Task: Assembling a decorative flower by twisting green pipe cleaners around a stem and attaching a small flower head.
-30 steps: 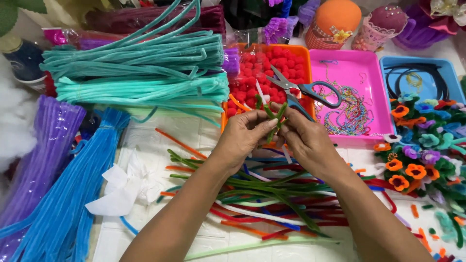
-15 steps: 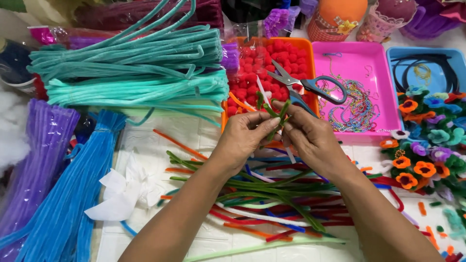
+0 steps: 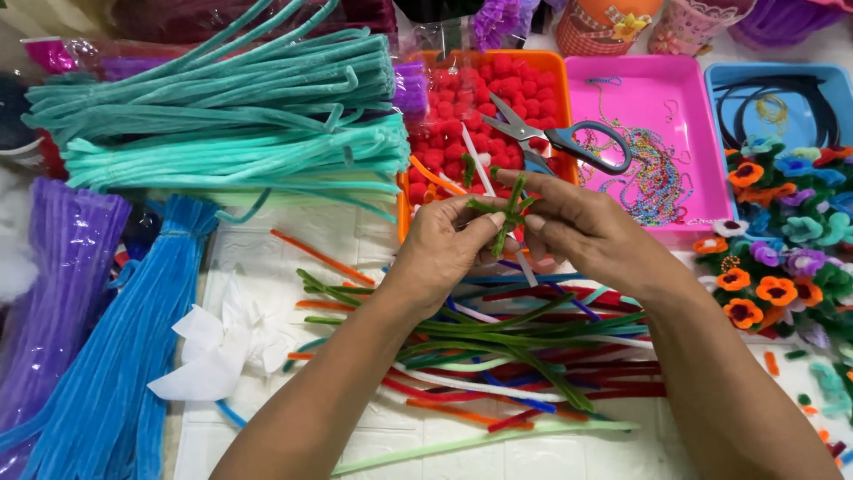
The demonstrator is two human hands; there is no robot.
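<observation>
Above loose stems: two hands, left (image 3: 442, 253), right (image 3: 582, 233), pinching one green pipe-cleaner piece (image 3: 508, 213); one scissors (image 3: 560, 140) behind.

Scissors (image 3: 560, 138) across orange tray (image 3: 404, 209) and pink tray (image 3: 702, 116)

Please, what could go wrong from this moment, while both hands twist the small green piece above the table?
1. The left hand and right hand pinch a short green pipe cleaner piece only at the fingertips; it might slip and get lost among the loose pipe cleaners below.
2. The scissors lie open across the edges of the orange tray and pink tray, close behind the fingers; a reach forward could meet the blades.
</observation>
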